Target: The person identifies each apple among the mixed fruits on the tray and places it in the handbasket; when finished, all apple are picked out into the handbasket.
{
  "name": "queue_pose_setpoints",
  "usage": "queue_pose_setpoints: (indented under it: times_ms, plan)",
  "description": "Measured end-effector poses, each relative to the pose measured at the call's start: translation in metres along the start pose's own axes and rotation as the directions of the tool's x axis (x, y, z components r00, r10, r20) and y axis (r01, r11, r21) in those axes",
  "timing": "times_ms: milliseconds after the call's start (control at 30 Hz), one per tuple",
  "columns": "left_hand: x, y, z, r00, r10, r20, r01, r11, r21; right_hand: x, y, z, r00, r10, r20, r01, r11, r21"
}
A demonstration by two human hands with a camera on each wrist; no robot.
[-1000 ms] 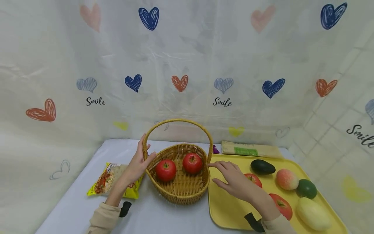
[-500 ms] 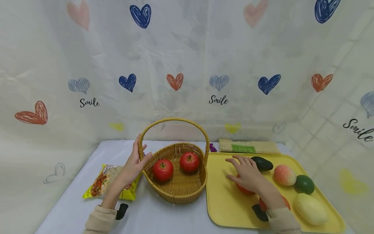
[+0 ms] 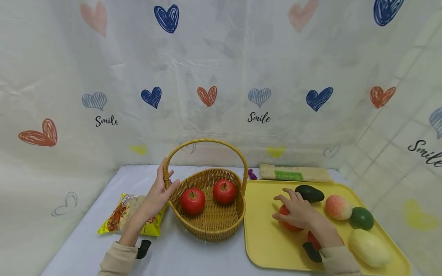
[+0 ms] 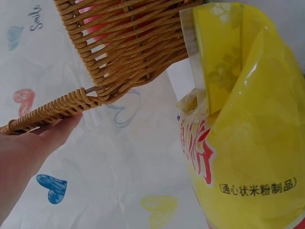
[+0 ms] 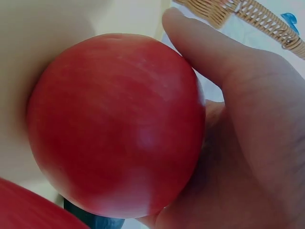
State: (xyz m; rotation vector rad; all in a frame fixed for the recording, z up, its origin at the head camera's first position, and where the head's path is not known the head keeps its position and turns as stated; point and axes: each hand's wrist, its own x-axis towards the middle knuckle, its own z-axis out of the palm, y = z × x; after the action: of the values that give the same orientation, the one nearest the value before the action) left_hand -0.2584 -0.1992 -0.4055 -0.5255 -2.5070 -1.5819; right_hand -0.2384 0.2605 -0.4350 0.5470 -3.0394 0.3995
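Note:
My left hand (image 3: 156, 198) holds the left side of a wicker basket (image 3: 214, 233), thumb and fingers on either side of the handle's base. Two red apples (image 3: 192, 201) lie inside the basket. Over on the yellow tray (image 3: 262, 245), my right hand (image 3: 302, 211) reaches over another red apple (image 3: 284, 209), its fingers spread and slightly bent. In the right wrist view the thumb lies alongside this apple (image 5: 114, 124); the apple hides the other fingers, so full contact is unclear. One more red apple (image 3: 313, 240) shows partly beneath the right wrist.
An avocado (image 3: 309, 193), a peach (image 3: 338, 207), a dark green round fruit (image 3: 361, 218) and a pale yellow fruit (image 3: 370, 248) share the tray. A yellow food bag (image 3: 119, 216) lies left of the basket. Behind the tray is a beige-green package (image 3: 293, 173).
My right hand has moved right from beside the basket's rim to the apple on the tray, lowering around it. The left hand keeps its place on the basket.

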Motion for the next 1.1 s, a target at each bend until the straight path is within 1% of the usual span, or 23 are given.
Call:
queue_pose_setpoints:
  times_ms: [167, 333, 400, 567, 833, 1100]
  plan:
    - [-0.001, -0.001, 0.000, 1.000, -0.007, -0.002, 0.007, 1.000, 0.003, -0.001, 0.000, -0.002, 0.998, 0.006, 0.062, -0.008, 0.999, 0.039]
    - [-0.003, 0.001, 0.000, 1.000, -0.009, 0.005, 0.009, 1.000, -0.005, -0.002, 0.000, -0.004, 0.990, 0.026, 0.136, -0.035, 0.998, 0.061]
    - [-0.002, 0.002, 0.000, 1.000, -0.008, 0.007, 0.008, 1.000, -0.010, -0.002, 0.001, -0.004, 0.988, 0.020, 0.155, -0.031, 0.997, 0.072]
    - [0.000, 0.003, 0.000, 1.000, 0.008, 0.009, -0.008, 1.000, -0.012, 0.001, 0.002, -0.006, 0.984, -0.010, 0.178, -0.007, 0.996, 0.091]
    - [0.002, 0.000, -0.001, 1.000, 0.012, 0.012, -0.012, 1.000, -0.015, 0.001, 0.003, -0.007, 0.980, -0.029, 0.198, 0.008, 0.994, 0.105]
    - [0.003, 0.001, -0.001, 1.000, 0.017, 0.012, -0.016, 1.000, -0.026, -0.001, -0.002, -0.011, 0.969, -0.028, 0.245, -0.004, 0.991, 0.131]
